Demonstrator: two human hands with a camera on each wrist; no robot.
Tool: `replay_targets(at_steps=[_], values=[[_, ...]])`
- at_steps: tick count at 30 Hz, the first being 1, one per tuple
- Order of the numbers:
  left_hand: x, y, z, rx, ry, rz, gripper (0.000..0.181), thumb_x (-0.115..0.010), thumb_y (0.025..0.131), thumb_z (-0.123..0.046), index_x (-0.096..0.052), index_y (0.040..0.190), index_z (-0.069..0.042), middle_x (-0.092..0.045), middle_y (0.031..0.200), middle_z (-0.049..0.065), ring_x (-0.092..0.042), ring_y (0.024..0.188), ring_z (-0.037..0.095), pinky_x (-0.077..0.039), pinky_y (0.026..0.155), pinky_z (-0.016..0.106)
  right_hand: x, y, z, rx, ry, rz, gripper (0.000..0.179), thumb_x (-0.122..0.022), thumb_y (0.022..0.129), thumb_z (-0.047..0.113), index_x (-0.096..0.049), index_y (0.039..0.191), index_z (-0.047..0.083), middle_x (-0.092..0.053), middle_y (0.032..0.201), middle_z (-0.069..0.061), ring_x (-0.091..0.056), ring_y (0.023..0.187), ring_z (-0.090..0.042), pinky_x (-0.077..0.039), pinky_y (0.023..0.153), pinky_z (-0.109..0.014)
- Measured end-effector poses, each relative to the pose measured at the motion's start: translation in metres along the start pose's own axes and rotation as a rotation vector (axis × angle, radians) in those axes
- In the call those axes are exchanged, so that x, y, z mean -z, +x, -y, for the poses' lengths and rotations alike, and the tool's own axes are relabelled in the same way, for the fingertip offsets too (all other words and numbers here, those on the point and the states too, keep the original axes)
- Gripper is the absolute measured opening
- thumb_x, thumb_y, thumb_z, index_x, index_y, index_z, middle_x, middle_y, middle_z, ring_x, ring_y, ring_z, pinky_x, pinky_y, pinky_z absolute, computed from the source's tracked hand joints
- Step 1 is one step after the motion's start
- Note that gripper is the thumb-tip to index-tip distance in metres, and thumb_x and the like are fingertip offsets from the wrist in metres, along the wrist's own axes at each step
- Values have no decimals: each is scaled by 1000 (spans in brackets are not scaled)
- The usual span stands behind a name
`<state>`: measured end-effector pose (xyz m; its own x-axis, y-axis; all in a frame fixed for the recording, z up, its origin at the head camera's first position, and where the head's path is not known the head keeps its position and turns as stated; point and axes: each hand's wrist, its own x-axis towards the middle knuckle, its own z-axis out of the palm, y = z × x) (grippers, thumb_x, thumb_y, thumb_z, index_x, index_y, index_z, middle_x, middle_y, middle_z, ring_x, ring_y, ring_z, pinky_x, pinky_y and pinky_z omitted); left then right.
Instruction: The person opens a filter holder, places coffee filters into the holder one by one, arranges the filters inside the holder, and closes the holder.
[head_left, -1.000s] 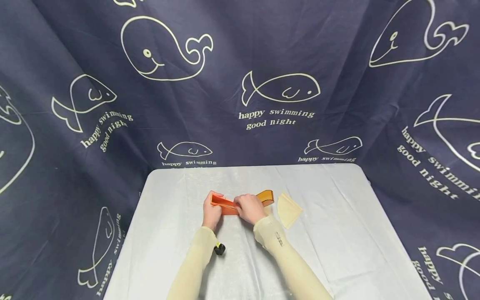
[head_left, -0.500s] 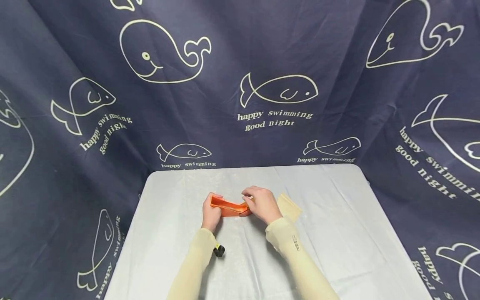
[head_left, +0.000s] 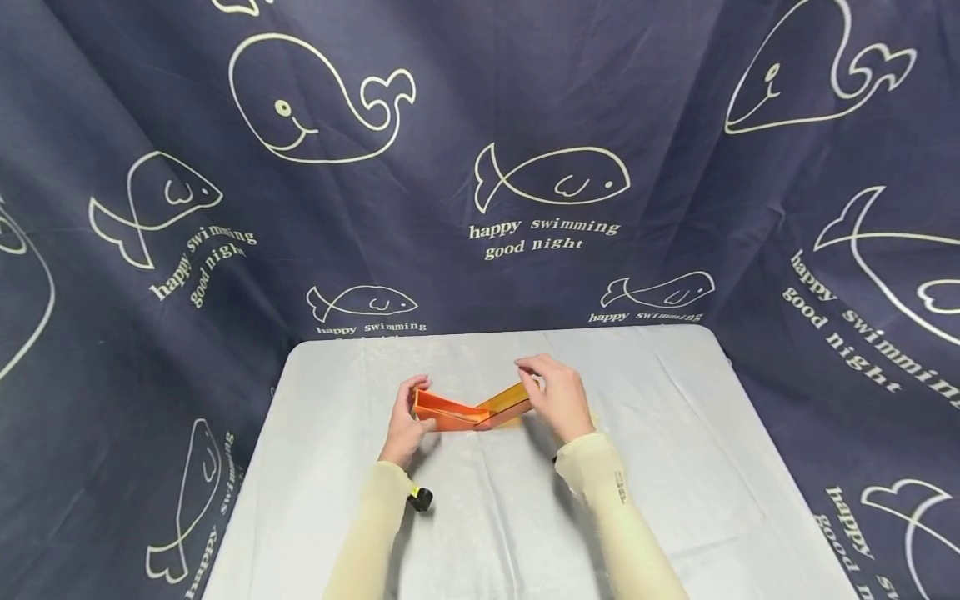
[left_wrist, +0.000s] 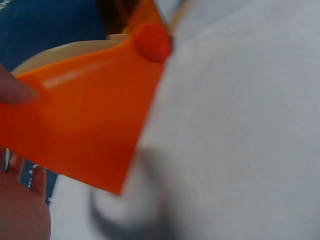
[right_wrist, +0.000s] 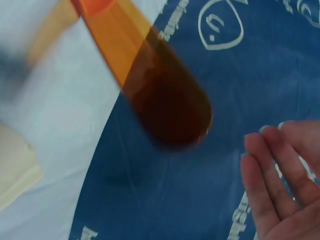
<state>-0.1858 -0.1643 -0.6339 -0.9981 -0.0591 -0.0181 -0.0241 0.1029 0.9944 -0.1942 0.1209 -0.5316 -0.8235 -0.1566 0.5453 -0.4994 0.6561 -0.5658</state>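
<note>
An orange case (head_left: 450, 417) lies across the middle of the table, its hinged see-through amber lid (right_wrist: 170, 100) swung out to the right. Pale paper filters (left_wrist: 75, 51) stick up inside the case. My left hand (head_left: 405, 425) holds the case's left end, with the thumb across its front face in the left wrist view and some fingers on the far side. My right hand (head_left: 561, 400) is beside the lid's free end. In the right wrist view its fingers (right_wrist: 280, 180) are extended and apart from the lid, holding nothing.
Pale folded paper filters (right_wrist: 17, 165) lie on the white-covered table (head_left: 675, 467) to the right, mostly behind the right hand in the head view. A dark blue curtain (head_left: 555, 275) with fish drawings hangs around the table.
My right hand has moved from the case out to the right, past the lid's free end, and the lid shows fully again. The left hand's fingers have spread slightly around the case's end.
</note>
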Motion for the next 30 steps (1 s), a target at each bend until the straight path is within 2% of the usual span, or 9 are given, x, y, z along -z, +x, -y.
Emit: replay_targets(at_steps=[2, 4, 8, 12, 18, 22, 24, 27, 30], values=[[5, 0, -10, -68, -12, 15, 86, -60, 72, 22, -46, 149, -13, -49, 153, 10, -41, 146, 29, -25, 124, 49, 7, -1, -7, -35, 14, -26, 16, -73, 94, 9, -80, 108, 13, -77, 98, -1, -73, 88, -17, -59, 80, -39], [6, -1, -21, -145, 35, 6, 79, -64, 79, 15, -46, 149, -16, -47, 154, 8, -36, 149, 28, -18, 126, 56, 14, -3, -16, -73, 23, -43, 17, -72, 95, 11, -79, 110, 13, -77, 100, -1, -73, 88, -18, -58, 81, -40], [-4, -4, -42, -349, 261, -26, 60, -72, 87, 0, -56, 143, -13, -55, 145, 6, -44, 139, 27, -29, 120, 54, 23, -10, -33, -147, 11, -56, 16, -71, 96, 10, -79, 110, 11, -77, 97, -3, -72, 86, -20, -57, 81, -40], [-21, -10, -53, -579, 466, 9, 40, -76, 89, -14, -68, 128, -12, -67, 131, 3, -54, 124, 26, -39, 107, 45, 30, -18, -46, -235, 8, -58, 15, -71, 95, 8, -79, 107, 8, -74, 90, -4, -71, 80, -21, -58, 77, -37], [-38, -22, -51, -756, 646, 93, 34, -76, 91, -19, -71, 124, -17, -72, 121, -4, -61, 115, 19, -46, 100, 42, 28, -35, -64, -322, -22, -21, 14, -73, 93, 7, -79, 106, 5, -73, 89, -7, -69, 79, -24, -58, 74, -37], [-51, -30, -48, -825, 703, 188, 34, -77, 89, -16, -72, 123, -16, -73, 116, -4, -64, 110, 17, -49, 98, 40, 24, -46, -79, -388, -69, 6, 17, -75, 90, 7, -79, 106, 6, -74, 91, -7, -71, 82, -26, -57, 76, -43], [-59, -34, -46, -835, 735, 243, 34, -76, 89, -16, -72, 123, -17, -73, 116, -5, -64, 110, 16, -49, 99, 38, 22, -52, -87, -430, -105, 36, 19, -75, 89, 9, -78, 108, 8, -74, 93, -7, -72, 85, -26, -56, 78, -45], [-68, -40, -43, -803, 774, 337, 38, -76, 89, -14, -71, 126, -19, -72, 121, -6, -63, 115, 16, -48, 104, 38, 16, -59, -96, -512, -162, 117, 25, -75, 90, 16, -77, 114, 8, -73, 101, -10, -70, 91, -29, -54, 80, -49], [-78, -45, -40, -729, 812, 441, 39, -73, 92, -17, -68, 130, -23, -69, 128, -8, -61, 122, 15, -45, 111, 42, 10, -64, -101, -584, -222, 220, 34, -75, 91, 24, -74, 121, 7, -70, 109, -16, -67, 99, -35, -53, 83, -55]])
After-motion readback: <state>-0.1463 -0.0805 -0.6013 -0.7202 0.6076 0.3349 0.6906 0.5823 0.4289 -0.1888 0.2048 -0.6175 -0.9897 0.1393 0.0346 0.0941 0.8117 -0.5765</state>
